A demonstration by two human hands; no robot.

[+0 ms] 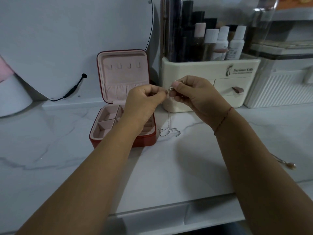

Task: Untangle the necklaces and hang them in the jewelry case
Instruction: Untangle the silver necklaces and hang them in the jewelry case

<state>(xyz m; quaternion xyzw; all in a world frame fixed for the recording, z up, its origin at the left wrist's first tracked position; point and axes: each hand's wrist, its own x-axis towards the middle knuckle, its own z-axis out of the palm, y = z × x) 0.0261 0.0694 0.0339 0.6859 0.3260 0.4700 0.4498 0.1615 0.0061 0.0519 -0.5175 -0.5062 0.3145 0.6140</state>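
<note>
Here, on the marble counter (50, 141), the open case (147, 141) stands toward the back, left of the middle. Over its right side the left hand (144, 100) and the right hand (194, 94) are raised close together, each pinching the top of the necklaces (169, 133), whose tangled lower end lies on the counter just beside the case's front right corner. I judge that a hard pull apart could tighten the tangle or snap a thin link, and a loose pinch could drop everything; the hooks (124, 66) in the lid (110, 77) are bare.
</note>
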